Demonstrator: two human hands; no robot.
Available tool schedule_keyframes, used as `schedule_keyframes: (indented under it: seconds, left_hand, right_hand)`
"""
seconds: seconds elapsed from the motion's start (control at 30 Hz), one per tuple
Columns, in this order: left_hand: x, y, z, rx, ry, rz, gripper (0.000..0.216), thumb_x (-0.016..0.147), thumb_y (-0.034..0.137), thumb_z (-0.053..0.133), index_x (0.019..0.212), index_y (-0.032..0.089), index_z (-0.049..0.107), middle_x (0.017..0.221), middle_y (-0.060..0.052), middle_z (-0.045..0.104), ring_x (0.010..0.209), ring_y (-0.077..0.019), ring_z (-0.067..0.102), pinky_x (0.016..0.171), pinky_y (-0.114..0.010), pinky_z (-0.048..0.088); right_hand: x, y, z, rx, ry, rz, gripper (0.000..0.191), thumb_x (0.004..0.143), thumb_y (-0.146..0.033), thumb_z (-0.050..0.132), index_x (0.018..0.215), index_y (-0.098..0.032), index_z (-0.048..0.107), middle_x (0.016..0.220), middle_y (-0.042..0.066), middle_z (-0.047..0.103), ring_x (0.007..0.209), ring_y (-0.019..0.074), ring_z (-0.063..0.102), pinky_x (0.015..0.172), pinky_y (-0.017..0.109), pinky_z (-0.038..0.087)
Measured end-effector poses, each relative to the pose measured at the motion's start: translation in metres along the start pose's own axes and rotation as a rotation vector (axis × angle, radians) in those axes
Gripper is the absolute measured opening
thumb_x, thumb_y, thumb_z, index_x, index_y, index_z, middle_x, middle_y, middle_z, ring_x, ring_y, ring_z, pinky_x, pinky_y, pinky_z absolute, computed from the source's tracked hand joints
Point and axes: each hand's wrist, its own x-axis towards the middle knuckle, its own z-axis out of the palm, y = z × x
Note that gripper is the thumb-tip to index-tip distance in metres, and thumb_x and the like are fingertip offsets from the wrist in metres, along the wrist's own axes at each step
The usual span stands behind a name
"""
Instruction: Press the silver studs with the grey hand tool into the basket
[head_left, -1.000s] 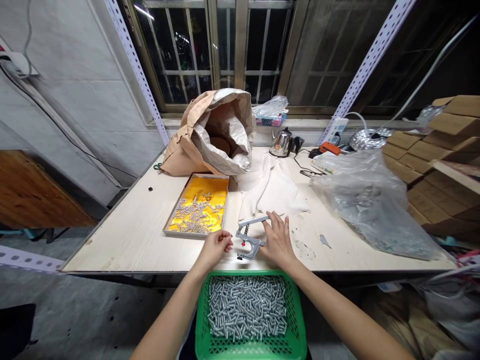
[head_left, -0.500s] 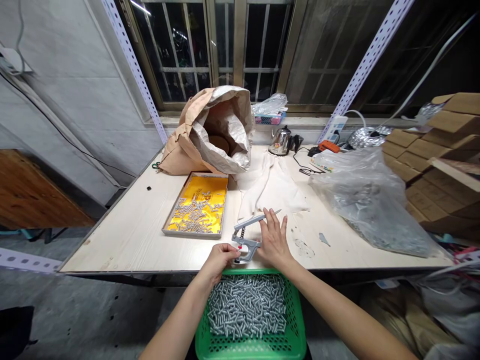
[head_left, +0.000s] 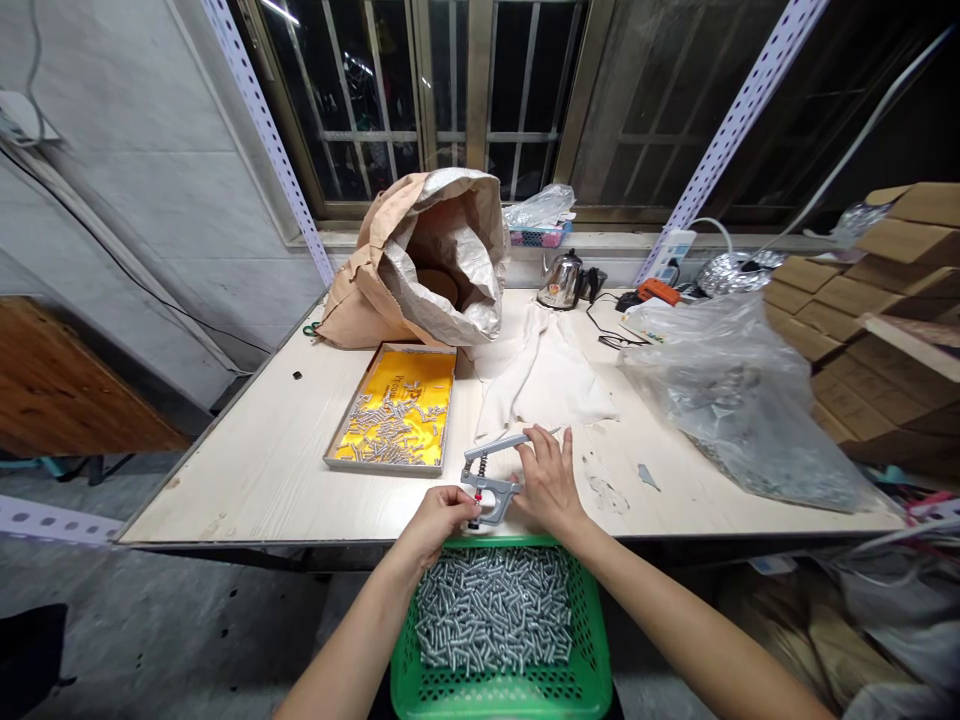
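Grey snap-fastener pliers (head_left: 496, 482) with a spring and a red part at the jaw stand near the table's front edge. My right hand (head_left: 550, 480) is wrapped round them, fingers over the upper handle. My left hand (head_left: 444, 516) pinches at the jaw end; whatever sits between its fingertips is too small to make out. Just below both hands is a green plastic basket (head_left: 592, 640), filled with small silver threaded metal pieces (head_left: 495, 610). Left of the pliers lies a shallow tray (head_left: 383, 468) with a yellow bag (head_left: 420, 378) and scattered similar metal pieces (head_left: 390, 430).
Behind the tray, a large open paper sack (head_left: 360, 290) leans over. A white cloth (head_left: 555, 375) lies mid-table, with a metal kettle (head_left: 560, 282) behind it. To the right are a clear plastic bag (head_left: 735, 400) and stacked cardboard boxes (head_left: 885, 330).
The pliers' upper handle has come down slightly under my right fingers. My left hand keeps its pinch at the jaw, almost unmoved.
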Motion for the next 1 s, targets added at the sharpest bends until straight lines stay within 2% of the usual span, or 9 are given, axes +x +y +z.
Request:
schedule_keyframes:
  seconds: [0.07, 0.13, 0.23, 0.4, 0.57, 0.67, 0.8, 0.93, 1.0]
  left_hand:
    - [-0.002, 0.002, -0.001, -0.046, -0.008, 0.006, 0.031, 0.050, 0.034, 0.078, 0.065, 0.013, 0.062, 0.056, 0.001, 0.057, 0.046, -0.0066, 0.043, 0.047, -0.020, 0.024]
    - [-0.003, 0.005, -0.003, -0.133, 0.001, 0.010, 0.039, 0.055, 0.041, 0.076, 0.079, 0.013, 0.064, 0.066, -0.001, 0.061, 0.051, -0.0067, 0.046, 0.049, -0.019, 0.026]
    - [-0.005, 0.009, -0.005, -0.203, 0.067, 0.015, 0.045, 0.059, 0.049, 0.072, 0.084, 0.012, 0.064, 0.071, -0.002, 0.061, 0.055, -0.0072, 0.049, 0.050, -0.018, 0.029]
    - [-0.007, 0.010, 0.000, -0.178, 0.072, -0.015, 0.047, 0.058, 0.055, 0.069, 0.066, 0.010, 0.064, 0.063, -0.004, 0.061, 0.054, -0.0091, 0.049, 0.049, -0.019, 0.030]
    - [-0.008, 0.008, 0.002, -0.096, 0.041, -0.002, 0.035, 0.055, 0.045, 0.071, 0.061, 0.011, 0.067, 0.057, -0.003, 0.060, 0.049, -0.0086, 0.044, 0.047, -0.020, 0.028]
    - [-0.007, 0.004, 0.001, 0.037, 0.040, 0.024, 0.026, 0.052, 0.036, 0.074, 0.054, 0.011, 0.066, 0.045, 0.001, 0.052, 0.043, -0.0058, 0.034, 0.046, -0.021, 0.022]
    - [-0.005, -0.001, 0.004, 0.037, 0.142, 0.173, 0.020, 0.054, 0.032, 0.072, 0.052, 0.014, 0.063, 0.048, 0.001, 0.054, 0.048, -0.0088, 0.041, 0.052, -0.022, 0.031]
    - [-0.020, 0.001, 0.005, 0.193, 0.233, 0.365, 0.018, 0.062, 0.030, 0.065, 0.051, 0.016, 0.060, 0.055, 0.000, 0.056, 0.057, -0.0130, 0.048, 0.057, -0.023, 0.035]
    - [-0.037, 0.006, 0.000, 0.348, 0.214, 0.429, 0.020, 0.066, 0.028, 0.063, 0.050, 0.017, 0.058, 0.057, -0.001, 0.055, 0.057, -0.0140, 0.048, 0.057, -0.024, 0.035]
  right_hand:
    - [0.002, 0.003, 0.001, -0.018, -0.058, -0.011, 0.021, 0.075, -0.023, 0.051, 0.093, -0.014, 0.056, 0.106, 0.014, 0.056, 0.102, 0.0269, 0.047, 0.097, 0.045, 0.031]
    - [0.003, 0.006, 0.002, -0.034, -0.119, -0.034, 0.022, 0.076, -0.025, 0.051, 0.094, -0.013, 0.056, 0.093, 0.012, 0.059, 0.088, 0.0241, 0.050, 0.082, 0.036, 0.040]
    - [0.006, 0.009, 0.008, -0.052, -0.190, -0.080, 0.018, 0.076, -0.024, 0.051, 0.089, -0.014, 0.057, 0.081, 0.010, 0.060, 0.079, 0.0221, 0.052, 0.068, 0.030, 0.039]
    - [0.012, 0.007, 0.014, -0.069, -0.271, -0.143, 0.013, 0.078, -0.027, 0.051, 0.073, -0.017, 0.057, 0.064, 0.006, 0.059, 0.061, 0.0179, 0.051, 0.057, 0.027, 0.032]
    - [0.018, 0.006, 0.008, -0.059, -0.200, -0.136, 0.027, 0.074, -0.033, 0.055, 0.093, -0.014, 0.056, 0.087, 0.011, 0.060, 0.084, 0.0244, 0.051, 0.071, 0.032, 0.037]
    - [0.019, 0.007, 0.004, -0.032, -0.145, -0.130, 0.029, 0.075, -0.036, 0.054, 0.093, -0.014, 0.057, 0.105, 0.014, 0.057, 0.099, 0.0269, 0.047, 0.086, 0.038, 0.036]
    - [0.013, 0.002, 0.002, 0.031, -0.025, -0.105, 0.043, 0.073, -0.030, 0.054, 0.111, -0.010, 0.053, 0.130, 0.018, 0.042, 0.124, 0.0305, 0.030, 0.106, 0.049, 0.017]
    - [0.004, -0.003, -0.003, 0.048, 0.023, -0.051, 0.061, 0.068, -0.024, 0.051, 0.125, -0.007, 0.042, 0.141, 0.020, 0.029, 0.133, 0.0327, 0.018, 0.109, 0.057, 0.007]
    - [-0.001, -0.001, -0.005, 0.047, 0.023, -0.045, 0.067, 0.065, -0.022, 0.050, 0.129, -0.006, 0.037, 0.144, 0.020, 0.024, 0.134, 0.0329, 0.014, 0.109, 0.058, 0.005]
